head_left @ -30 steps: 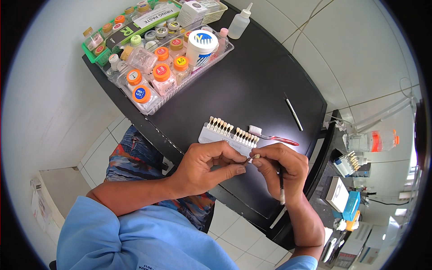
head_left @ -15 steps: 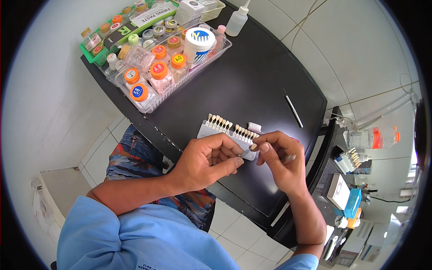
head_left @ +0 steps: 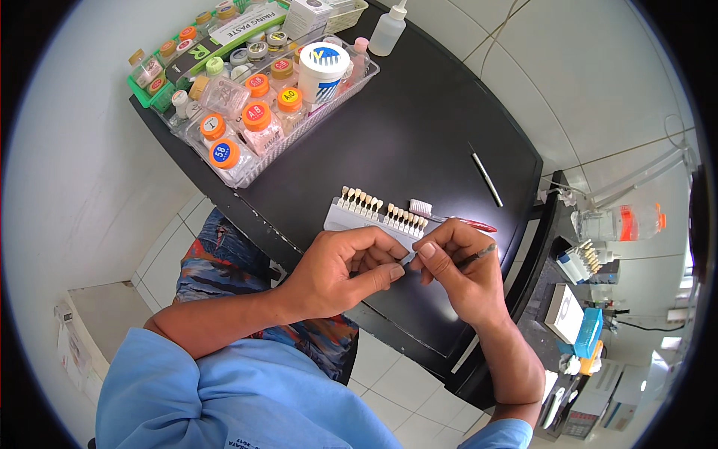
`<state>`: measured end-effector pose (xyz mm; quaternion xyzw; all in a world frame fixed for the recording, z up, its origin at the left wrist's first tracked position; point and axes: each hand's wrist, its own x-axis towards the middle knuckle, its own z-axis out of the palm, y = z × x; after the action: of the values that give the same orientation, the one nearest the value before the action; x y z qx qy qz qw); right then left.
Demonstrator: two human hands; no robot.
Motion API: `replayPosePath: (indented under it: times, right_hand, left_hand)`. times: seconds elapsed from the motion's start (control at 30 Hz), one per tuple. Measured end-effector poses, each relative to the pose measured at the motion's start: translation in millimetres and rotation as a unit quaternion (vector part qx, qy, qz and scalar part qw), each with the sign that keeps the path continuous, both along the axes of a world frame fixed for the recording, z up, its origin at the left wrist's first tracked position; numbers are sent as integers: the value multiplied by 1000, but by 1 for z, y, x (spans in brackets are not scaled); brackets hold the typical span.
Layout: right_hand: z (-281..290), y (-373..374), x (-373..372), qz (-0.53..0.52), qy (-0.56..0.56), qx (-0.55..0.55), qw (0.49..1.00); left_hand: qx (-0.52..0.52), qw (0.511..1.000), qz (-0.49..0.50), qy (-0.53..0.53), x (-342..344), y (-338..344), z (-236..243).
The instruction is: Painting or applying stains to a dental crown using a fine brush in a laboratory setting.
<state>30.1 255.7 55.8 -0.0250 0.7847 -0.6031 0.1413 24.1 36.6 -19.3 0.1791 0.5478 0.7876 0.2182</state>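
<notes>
My left hand [head_left: 333, 269] is closed, thumb and index finger pinching a small pale piece [head_left: 408, 257] whose kind I cannot make out. Close beside it, my right hand [head_left: 467, 273] curls round a thin tool with a dark end [head_left: 480, 254] that sticks out past the fingers; its other end is hidden. The thumb and fingertips of the right hand meet at the pale piece. Just beyond both hands lies a grey tooth shade guide [head_left: 348, 217] with a row of tooth-coloured tabs, partly covered by my fingers. A toothbrush [head_left: 420, 206] with white bristles and a red handle lies behind it.
A clear plastic basket [head_left: 299, 131] of orange-capped jars and a white tub [head_left: 323, 73] stands at the far left of the black table [head_left: 404, 142]. Behind are a squeeze bottle [head_left: 388, 31] and a thin pen-like tool [head_left: 487, 179]. A side counter at right holds a water bottle [head_left: 619, 224].
My right hand has turned and closed in toward the left. The cream tip seen at its fingers is now covered, and the tool's dark end shows more clearly. The left hand stays nearly still.
</notes>
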Motion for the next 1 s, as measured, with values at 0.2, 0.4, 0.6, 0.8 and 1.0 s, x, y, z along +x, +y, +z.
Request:
replayPosePath:
  times: [0.2,0.4,0.6,0.8,1.0]
  right_hand:
    - [2,-2,2,2,-7,27,1000]
    - [1,-3,1,12,3,64,998]
    - [3,-4,1,31,1,78,997]
    - [3,-4,0,35,-14,80,996]
    - [6,-6,0,33,-17,84,996]
  left_hand:
    - [-5,999,-21,43,0,1,-5]
    - [-18,998,-16,61,0,1,-4]
    - [-18,998,-13,60,0,2,-9]
    - [-29,996,4,81,1,2,-4]
    - [-45,995,22,92,1,2,-1]
